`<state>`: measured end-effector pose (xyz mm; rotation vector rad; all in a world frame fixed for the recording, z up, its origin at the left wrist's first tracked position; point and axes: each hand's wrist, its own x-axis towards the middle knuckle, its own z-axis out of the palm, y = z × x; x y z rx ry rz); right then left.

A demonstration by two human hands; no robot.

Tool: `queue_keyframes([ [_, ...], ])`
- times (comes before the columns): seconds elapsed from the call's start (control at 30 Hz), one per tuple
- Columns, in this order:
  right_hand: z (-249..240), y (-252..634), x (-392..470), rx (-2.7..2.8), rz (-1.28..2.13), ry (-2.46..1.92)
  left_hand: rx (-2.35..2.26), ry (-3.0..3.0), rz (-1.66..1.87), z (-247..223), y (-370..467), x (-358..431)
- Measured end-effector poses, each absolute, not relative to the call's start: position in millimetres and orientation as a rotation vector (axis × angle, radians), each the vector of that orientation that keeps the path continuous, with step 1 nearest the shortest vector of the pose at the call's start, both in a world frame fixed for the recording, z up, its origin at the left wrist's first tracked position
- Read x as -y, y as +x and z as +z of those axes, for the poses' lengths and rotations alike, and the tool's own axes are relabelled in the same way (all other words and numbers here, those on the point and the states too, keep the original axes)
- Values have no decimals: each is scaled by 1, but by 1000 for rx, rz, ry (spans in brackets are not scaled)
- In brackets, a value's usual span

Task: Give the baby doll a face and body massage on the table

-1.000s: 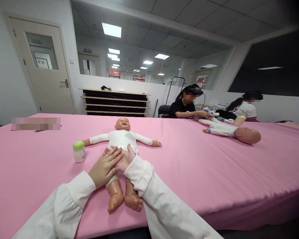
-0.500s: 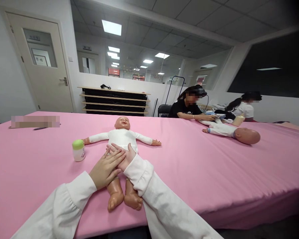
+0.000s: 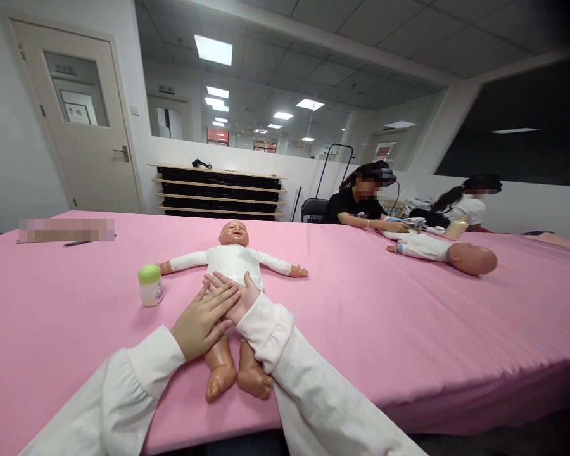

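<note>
A baby doll in a white bodysuit lies on its back on the pink table, arms spread and bare feet toward me. My left hand lies flat on the doll's lower belly and hip, fingers together. My right hand rests on the belly too, partly under the left hand's fingers. Both hands press on the doll and grasp nothing. A small white bottle with a green cap stands just left of the doll.
At the far right a second doll lies on the table, with two seated people working over it. A pen lies at the far left. Black shelving and a door line the back wall.
My hands have barely shifted on the doll's belly. The view has tilted slightly.
</note>
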<state>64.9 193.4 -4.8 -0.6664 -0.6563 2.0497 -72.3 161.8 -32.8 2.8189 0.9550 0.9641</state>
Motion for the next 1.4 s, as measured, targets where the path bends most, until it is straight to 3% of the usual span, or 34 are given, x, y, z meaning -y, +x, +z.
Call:
queue_keyframes([
  [0.63,0,71,-200,923,1889,-743,-942,2795,954,-35,-74,-161],
  [0.7,6,81,-208,1054,1683,-833,-990,2718,1014,-36,-76,-163],
  [0.83,13,109,-223,1670,771,-1095,-1177,2424,1148,-37,-74,-180],
  [0.93,5,123,-231,1952,483,-1243,-1221,2254,1178,-35,-67,-206],
  [1.13,-17,116,-235,2174,491,-1422,-1238,2079,1285,-41,-48,-247],
  [1.4,-16,100,-229,2295,511,-1569,-1133,1982,941,-60,-44,-250],
])
